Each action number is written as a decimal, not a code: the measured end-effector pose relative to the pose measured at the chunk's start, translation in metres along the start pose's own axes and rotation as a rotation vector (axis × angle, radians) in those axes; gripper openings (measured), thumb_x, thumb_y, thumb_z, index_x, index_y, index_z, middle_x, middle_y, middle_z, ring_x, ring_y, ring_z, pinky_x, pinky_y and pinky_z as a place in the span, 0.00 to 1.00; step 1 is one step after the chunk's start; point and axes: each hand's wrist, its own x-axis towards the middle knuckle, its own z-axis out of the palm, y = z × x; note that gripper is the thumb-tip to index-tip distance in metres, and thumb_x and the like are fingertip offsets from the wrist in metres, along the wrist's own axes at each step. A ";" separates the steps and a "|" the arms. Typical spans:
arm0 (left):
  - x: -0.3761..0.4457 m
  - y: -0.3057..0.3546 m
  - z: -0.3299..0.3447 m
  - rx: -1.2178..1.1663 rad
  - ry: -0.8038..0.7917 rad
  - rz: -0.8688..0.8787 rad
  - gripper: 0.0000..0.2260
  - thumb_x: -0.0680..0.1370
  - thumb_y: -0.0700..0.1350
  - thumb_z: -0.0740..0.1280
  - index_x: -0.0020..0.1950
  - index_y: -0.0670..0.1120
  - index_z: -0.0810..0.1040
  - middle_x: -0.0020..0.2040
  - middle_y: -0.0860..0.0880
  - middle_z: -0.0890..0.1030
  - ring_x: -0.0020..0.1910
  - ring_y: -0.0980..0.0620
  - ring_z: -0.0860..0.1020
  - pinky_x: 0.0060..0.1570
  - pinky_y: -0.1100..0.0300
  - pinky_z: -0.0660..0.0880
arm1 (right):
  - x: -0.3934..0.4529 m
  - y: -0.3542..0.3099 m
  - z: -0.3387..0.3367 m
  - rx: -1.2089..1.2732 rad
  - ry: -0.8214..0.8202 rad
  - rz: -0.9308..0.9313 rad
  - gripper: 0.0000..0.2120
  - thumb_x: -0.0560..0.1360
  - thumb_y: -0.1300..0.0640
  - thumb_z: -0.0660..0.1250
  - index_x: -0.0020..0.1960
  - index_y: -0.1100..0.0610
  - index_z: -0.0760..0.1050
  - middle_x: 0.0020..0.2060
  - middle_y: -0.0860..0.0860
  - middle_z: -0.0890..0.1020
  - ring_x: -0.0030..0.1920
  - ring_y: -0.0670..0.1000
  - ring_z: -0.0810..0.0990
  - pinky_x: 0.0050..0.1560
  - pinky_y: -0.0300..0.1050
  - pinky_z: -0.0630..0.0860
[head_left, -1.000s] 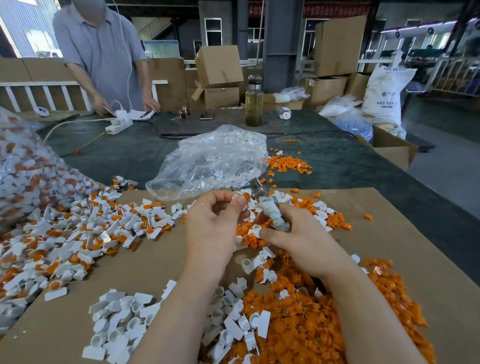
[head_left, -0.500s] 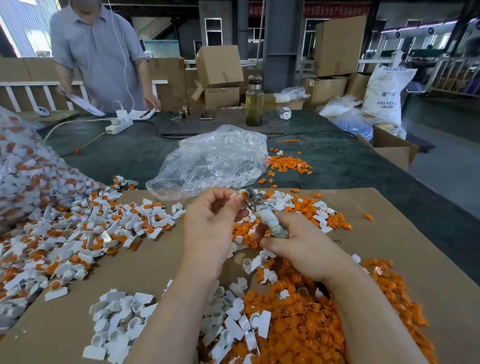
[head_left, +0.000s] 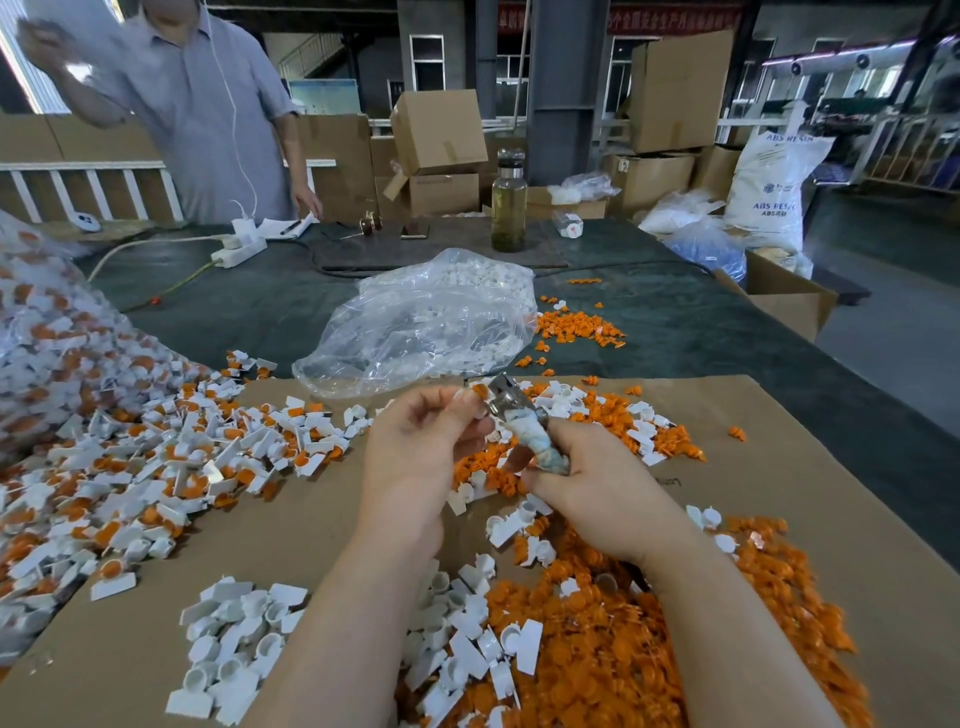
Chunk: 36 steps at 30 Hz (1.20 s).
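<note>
Head view shows both hands raised a little above the cardboard (head_left: 779, 493), close together and working on one small part. The right hand (head_left: 597, 493) is curled tight round the taped handle of a tool (head_left: 535, 441). The left hand (head_left: 415, 457) is half curled, with thumb and forefinger pinching a white-and-orange cap (head_left: 478, 393). The cap sits right at the tool's metal nose; I cannot tell whether the nose already bites it.

The tool's long axis runs from the right palm up, away and leftward, so the nose points at the left fingertips. The cap lies just left of that nose and the left hand is nearer to it. The next move probably means feeding the cap in along that axis, then squeezing with the right.

Loose orange plugs (head_left: 623, 649) and white caps (head_left: 234, 634) lie heaped below the wrists.
</note>
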 end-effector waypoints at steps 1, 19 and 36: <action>0.003 0.001 -0.004 -0.080 0.028 -0.082 0.02 0.78 0.39 0.69 0.48 0.42 0.81 0.40 0.49 0.86 0.39 0.54 0.85 0.37 0.65 0.81 | 0.000 0.000 0.000 -0.011 0.016 0.014 0.01 0.76 0.55 0.67 0.46 0.50 0.76 0.36 0.46 0.78 0.35 0.44 0.75 0.35 0.46 0.72; 0.039 0.010 -0.083 -1.027 0.575 -0.184 0.15 0.84 0.40 0.59 0.70 0.40 0.73 0.57 0.45 0.82 0.50 0.55 0.83 0.44 0.65 0.81 | 0.005 0.019 0.002 -0.466 0.143 0.244 0.05 0.76 0.50 0.65 0.46 0.48 0.69 0.37 0.44 0.74 0.38 0.46 0.73 0.33 0.41 0.71; 0.019 -0.022 -0.026 1.188 -0.241 0.061 0.10 0.74 0.46 0.76 0.49 0.58 0.78 0.43 0.60 0.74 0.38 0.65 0.69 0.32 0.71 0.63 | 0.010 0.028 0.008 -0.543 -0.045 0.291 0.07 0.73 0.51 0.68 0.51 0.48 0.74 0.40 0.45 0.77 0.40 0.46 0.76 0.37 0.42 0.77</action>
